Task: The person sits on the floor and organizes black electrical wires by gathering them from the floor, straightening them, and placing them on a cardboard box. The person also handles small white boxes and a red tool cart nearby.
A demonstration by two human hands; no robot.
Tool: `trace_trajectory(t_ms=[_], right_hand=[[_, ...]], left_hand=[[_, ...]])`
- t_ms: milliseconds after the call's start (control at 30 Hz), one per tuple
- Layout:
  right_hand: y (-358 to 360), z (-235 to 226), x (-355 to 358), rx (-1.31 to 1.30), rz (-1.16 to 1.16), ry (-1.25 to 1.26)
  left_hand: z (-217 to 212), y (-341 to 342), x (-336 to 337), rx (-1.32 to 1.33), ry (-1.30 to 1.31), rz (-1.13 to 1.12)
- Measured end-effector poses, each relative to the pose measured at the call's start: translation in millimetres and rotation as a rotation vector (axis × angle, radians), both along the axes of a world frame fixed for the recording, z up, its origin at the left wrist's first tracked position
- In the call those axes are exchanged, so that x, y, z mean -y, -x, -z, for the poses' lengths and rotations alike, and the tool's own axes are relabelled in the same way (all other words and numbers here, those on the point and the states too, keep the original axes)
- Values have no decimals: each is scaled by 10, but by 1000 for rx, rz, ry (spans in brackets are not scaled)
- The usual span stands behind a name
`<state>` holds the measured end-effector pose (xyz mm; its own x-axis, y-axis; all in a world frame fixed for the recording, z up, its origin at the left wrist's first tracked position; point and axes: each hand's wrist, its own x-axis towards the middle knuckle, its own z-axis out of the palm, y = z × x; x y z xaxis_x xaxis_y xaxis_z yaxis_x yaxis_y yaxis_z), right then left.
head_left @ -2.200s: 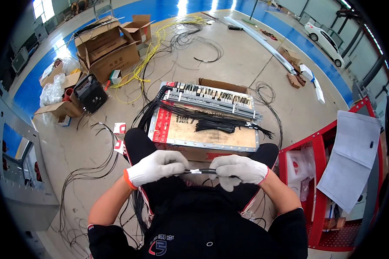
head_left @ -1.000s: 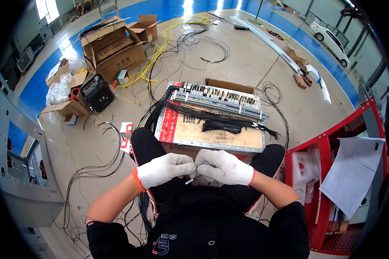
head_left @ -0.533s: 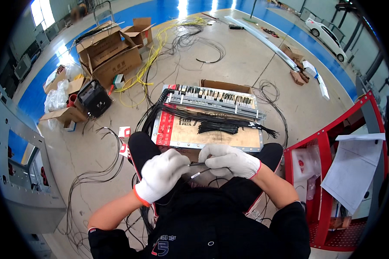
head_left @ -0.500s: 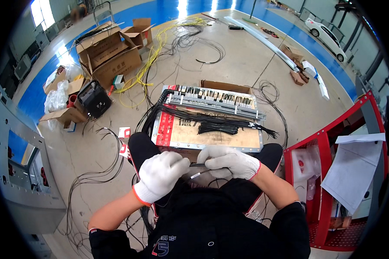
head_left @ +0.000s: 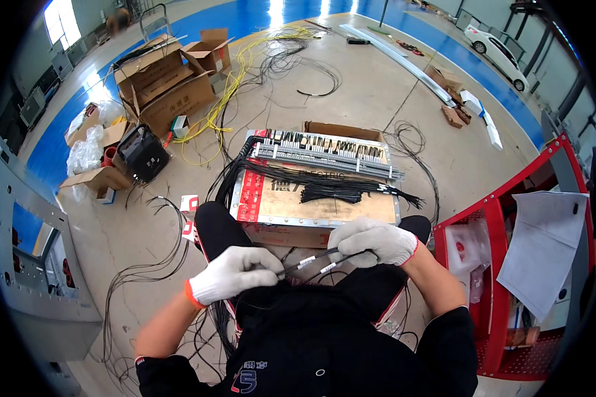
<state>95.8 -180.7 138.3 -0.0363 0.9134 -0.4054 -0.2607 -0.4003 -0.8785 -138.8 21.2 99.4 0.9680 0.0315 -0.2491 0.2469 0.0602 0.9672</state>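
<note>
Pinching white-labelled black cables (head_left: 322, 255); both hands (head_left: 234, 274) (head_left: 379, 242) curled nearly closed.

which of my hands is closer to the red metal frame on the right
Your right hand. It is left of the red metal frame, with a gap between; your left hand is farther left, beyond the right one.

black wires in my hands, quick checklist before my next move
1. Right hand holding the black wires: ok.
2. Left hand on the wires: ok, it touches the upper labelled one.
3. White labels uncovered: ok, two show between the hands.
4. Labelled wires lying together: not ok, a gap shows between them.
5. Label print legible: cannot tell, too small here.
6. Wire ends undamaged: cannot tell, not clearly visible.
</note>
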Motion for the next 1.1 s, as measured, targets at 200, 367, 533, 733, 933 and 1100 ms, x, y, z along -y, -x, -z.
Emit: trace_trajectory(t_ms=[200,367,533,733,933,1100], right_hand=[[18,-37,5,76,-71,-20],[-70,22,35,3,-28,-19],[-120,34,85,7,15,-24],[-238,228,-24,357,153,-353],[-915,152,464,82,565,-188],[-990,105,626,67,584,-309]], left_hand=[[20,7,0,-65,384,76],[-85,44,30,-35,285,-38],[-141,161,-71,-90,36,-63],[-169,335,-184,-154,-335,-11],[609,1822,-1421,-147,-1796,-246],[1008,4086,-2104,-692,-2148,-673]])
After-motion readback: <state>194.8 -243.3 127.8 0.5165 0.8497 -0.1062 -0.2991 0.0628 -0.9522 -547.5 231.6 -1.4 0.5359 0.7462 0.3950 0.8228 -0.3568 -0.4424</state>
